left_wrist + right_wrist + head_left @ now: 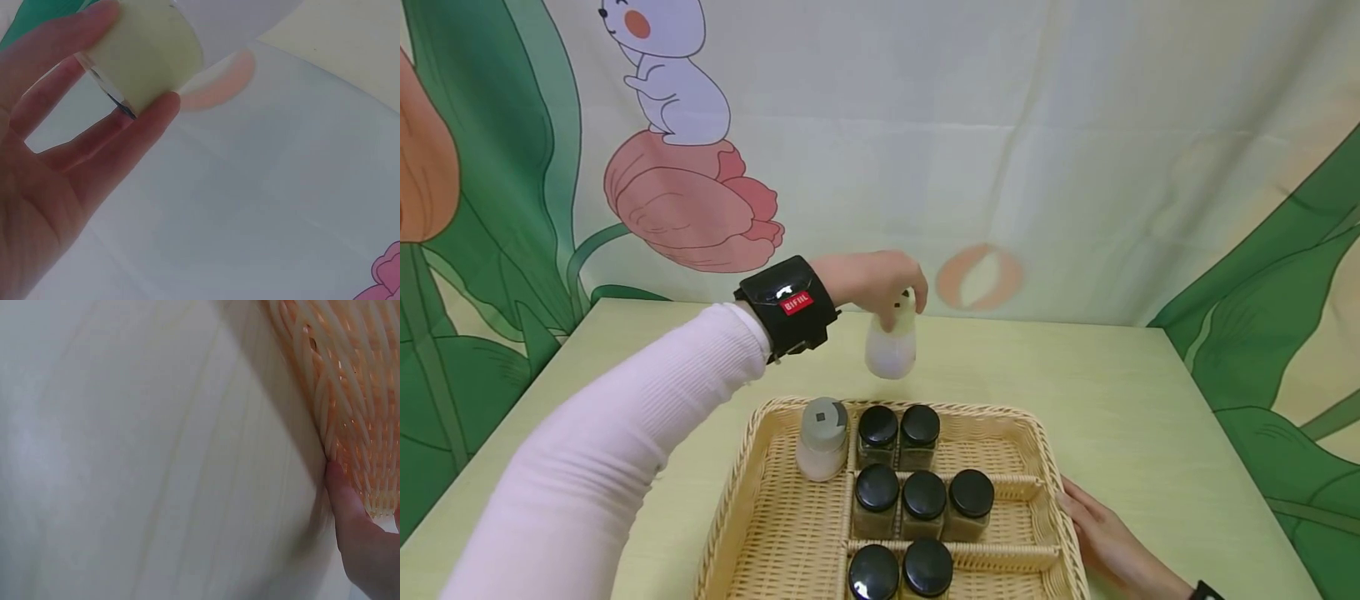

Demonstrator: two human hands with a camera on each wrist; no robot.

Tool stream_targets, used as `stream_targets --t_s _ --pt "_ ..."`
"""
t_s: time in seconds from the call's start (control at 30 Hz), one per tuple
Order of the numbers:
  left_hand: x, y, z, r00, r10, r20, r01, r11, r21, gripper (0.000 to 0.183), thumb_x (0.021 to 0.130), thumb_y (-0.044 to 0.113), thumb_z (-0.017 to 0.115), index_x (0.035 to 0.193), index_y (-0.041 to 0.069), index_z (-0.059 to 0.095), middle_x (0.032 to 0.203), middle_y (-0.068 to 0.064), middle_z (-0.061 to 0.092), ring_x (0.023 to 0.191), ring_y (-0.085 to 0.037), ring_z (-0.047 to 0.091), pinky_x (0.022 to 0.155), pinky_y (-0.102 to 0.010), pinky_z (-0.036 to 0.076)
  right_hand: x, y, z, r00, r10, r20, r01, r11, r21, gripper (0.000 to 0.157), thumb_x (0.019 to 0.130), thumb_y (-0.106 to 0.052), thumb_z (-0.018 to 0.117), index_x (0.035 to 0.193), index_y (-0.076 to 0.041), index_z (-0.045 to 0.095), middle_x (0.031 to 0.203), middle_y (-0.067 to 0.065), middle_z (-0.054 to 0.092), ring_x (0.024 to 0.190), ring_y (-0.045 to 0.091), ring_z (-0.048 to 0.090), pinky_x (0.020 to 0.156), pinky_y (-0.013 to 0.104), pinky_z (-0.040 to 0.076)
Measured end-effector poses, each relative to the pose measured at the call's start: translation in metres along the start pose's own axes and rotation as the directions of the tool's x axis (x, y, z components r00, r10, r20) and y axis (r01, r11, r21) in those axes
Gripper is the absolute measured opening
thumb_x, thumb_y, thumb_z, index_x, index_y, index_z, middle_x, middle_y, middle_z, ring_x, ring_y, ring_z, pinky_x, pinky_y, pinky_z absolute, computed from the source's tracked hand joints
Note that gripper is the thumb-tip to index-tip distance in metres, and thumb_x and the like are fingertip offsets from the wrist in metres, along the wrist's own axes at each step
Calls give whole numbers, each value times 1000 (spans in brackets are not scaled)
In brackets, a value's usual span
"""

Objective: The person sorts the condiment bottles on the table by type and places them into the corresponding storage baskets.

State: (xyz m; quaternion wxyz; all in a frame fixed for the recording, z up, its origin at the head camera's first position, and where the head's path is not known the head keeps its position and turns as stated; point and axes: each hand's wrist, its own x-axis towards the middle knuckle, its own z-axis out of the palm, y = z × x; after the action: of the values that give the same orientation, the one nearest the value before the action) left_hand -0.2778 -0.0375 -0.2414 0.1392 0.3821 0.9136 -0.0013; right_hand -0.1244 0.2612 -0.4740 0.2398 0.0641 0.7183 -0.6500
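Observation:
My left hand (pixel 880 279) reaches past the basket's far rim and grips a small bottle (pixel 891 354) from above. Its body is whitish, and fingers and thumb wrap its pale yellow cap (pixel 153 56) in the left wrist view. The wicker basket (pixel 790 533) holds a similar bottle (pixel 822 442) with a greyish cap in its left compartment. Several black-lidded jars (pixel 924 495) stand in the divided right part. My right hand (pixel 1108 533) touches the basket's right wall from outside; in the right wrist view one straight finger (pixel 344 490) lies along its lower edge.
A pale wood-grain table (pixel 1150 408) carries the basket. Behind it hangs a printed curtain (pixel 1075 167) with flowers, leaves and a white cartoon animal. Wicker dividers (pixel 1000 554) split the basket's right side into rows.

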Motion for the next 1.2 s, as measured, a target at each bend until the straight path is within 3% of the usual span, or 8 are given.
stream_targets --t_s 0.77,1.2 --pt "-36 27 -15 995 96 -7 -95 994 45 35 71 2 70 105 7 63 109 -8 56 96 -22 47 80 -31 42 -1 -2 0 1000 -18 20 18 1000 -12 69 93 -43 36 143 -7 5 140 29 14 121 43 31 90 49 37" --pt "-57 38 -13 994 106 24 -107 993 45 35 72 2 69 106 7 62 109 -8 56 93 -22 47 78 -31 42 -1 -2 -1 1000 -15 14 16 1000 -21 69 93 -44 36 143 -7 6 140 29 14 120 44 32 88 49 38"
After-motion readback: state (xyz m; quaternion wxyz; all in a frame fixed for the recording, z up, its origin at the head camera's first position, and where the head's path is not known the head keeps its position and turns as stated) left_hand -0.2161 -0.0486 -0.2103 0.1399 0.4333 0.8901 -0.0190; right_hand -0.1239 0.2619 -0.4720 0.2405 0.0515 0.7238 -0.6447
